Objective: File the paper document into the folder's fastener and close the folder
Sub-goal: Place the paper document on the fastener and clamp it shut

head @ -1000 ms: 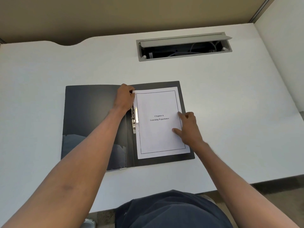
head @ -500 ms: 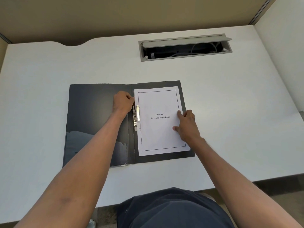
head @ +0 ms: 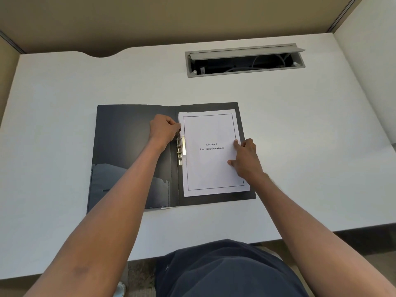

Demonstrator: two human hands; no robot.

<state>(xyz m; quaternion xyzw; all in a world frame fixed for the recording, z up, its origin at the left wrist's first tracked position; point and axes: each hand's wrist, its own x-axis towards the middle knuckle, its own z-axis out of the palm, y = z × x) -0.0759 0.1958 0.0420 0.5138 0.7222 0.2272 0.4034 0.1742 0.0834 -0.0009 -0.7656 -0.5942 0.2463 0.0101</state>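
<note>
A black folder [head: 128, 151] lies open flat on the white desk. A white paper document [head: 210, 168], printed "Chapter 6 Learning Experience", rests on the folder's right half. Along its left edge sits the metal fastener [head: 181, 150] by the spine. My left hand [head: 164, 130] is curled at the top of the fastener, fingertips pinching its lever. My right hand [head: 245, 160] presses the paper's right edge with spread fingers.
An open grey cable tray [head: 244, 61] with wires inside is set into the desk [head: 310, 146] behind the folder. Beige partition walls stand at the back and sides. The desk's near edge is just above my lap.
My left hand slid slightly down the spine onto the top of the fastener. My right hand stayed on the paper's right edge. The view shifted a little.
</note>
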